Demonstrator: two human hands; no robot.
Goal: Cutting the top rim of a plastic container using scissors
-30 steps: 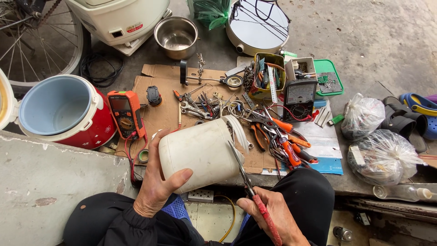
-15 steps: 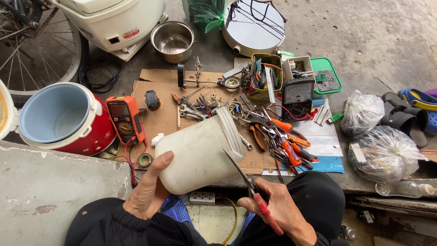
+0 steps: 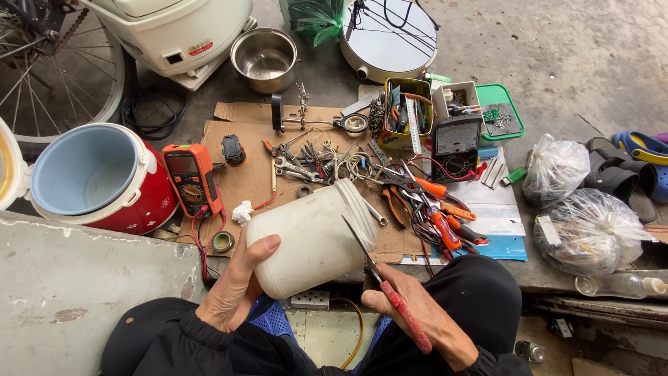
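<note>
Left hand [image 3: 236, 292] wrapped around the closed bottom end of a white plastic jar [image 3: 313, 237], thumb pressed on its side, holding it tilted above the lap, just off the near edge of the cardboard sheet [image 3: 240, 163] on the floor. Right hand [image 3: 417, 320] closed on red-handled scissors [image 3: 379, 278], blades reaching up to the jar's threaded mouth; hard to tell whether the tips already bite the rim or merely touch it. Best done with the jar braced firm against the knee, mouth turned toward the blades, short controlled snips, thumb kept clear of the cutting line, rotating the jar rather than twisting the wrist. Beyond, on the cardboard: orange multimeter [image 3: 191, 177], scattered wrenches, orange-handled pliers [image 3: 442, 223]. Farther left, a red rice cooker [image 3: 104, 181]; at the far edge, a steel pot [image 3: 264, 59].
</note>
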